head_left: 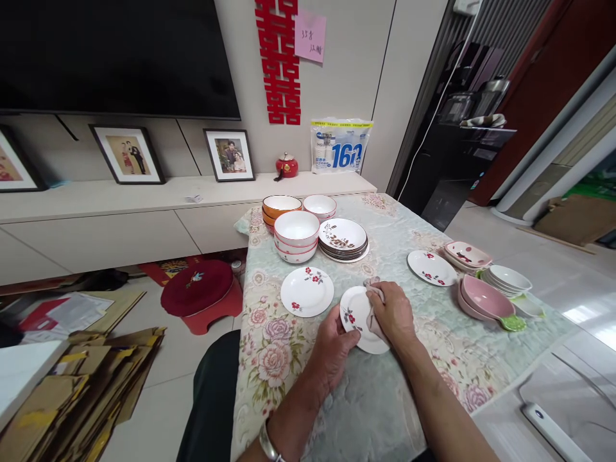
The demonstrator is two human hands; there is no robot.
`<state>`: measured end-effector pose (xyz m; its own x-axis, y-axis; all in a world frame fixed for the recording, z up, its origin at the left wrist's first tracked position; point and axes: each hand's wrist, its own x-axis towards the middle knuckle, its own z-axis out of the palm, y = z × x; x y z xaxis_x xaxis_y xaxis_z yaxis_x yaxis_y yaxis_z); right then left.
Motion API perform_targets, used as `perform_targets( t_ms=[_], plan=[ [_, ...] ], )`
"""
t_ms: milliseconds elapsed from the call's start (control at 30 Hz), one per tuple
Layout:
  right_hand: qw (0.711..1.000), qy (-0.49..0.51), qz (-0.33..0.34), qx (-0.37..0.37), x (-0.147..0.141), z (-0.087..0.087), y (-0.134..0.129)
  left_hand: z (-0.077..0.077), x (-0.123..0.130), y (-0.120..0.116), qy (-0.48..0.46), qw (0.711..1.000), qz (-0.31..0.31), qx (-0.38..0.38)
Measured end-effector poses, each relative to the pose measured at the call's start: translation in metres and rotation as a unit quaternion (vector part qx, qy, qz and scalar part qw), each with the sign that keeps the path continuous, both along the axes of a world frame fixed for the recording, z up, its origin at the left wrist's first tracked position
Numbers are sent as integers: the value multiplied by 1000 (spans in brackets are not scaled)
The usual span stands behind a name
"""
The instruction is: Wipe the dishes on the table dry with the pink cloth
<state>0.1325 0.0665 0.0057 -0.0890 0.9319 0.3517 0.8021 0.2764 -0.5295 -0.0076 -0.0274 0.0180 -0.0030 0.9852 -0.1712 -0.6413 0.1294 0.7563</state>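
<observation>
Tilted above the near part of the table is a small white plate (pixel 355 309) with red flowers. My left hand (pixel 335 342) grips its left edge, thumb on top and fingers underneath. In my right hand (pixel 395 311) is a pale pinkish cloth (pixel 374 323), pressed against the right side of the plate's face. Part of the cloth is hidden under my fingers. Another flowered white plate (pixel 307 298) lies flat just beyond my left hand. A third such plate (pixel 426 274) rests farther off to the right.
Behind are stacked white bowls (pixel 297 229), orange-rimmed bowls (pixel 282 204) and plates with brown flowers (pixel 342 235). Pink dishes (pixel 487 296) and pale green-handled bowls (pixel 510 277) stand near the table's right edge. A red stool (pixel 205 314) and folded cardboard (pixel 91 378) are on the left floor.
</observation>
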Motion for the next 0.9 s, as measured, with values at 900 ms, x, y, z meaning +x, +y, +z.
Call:
perform_targets(
  t_ms=[900],
  plan=[
    [936,117,330,-22,-20,16,-18,2,0,2,35,999,8,-8]
  ],
)
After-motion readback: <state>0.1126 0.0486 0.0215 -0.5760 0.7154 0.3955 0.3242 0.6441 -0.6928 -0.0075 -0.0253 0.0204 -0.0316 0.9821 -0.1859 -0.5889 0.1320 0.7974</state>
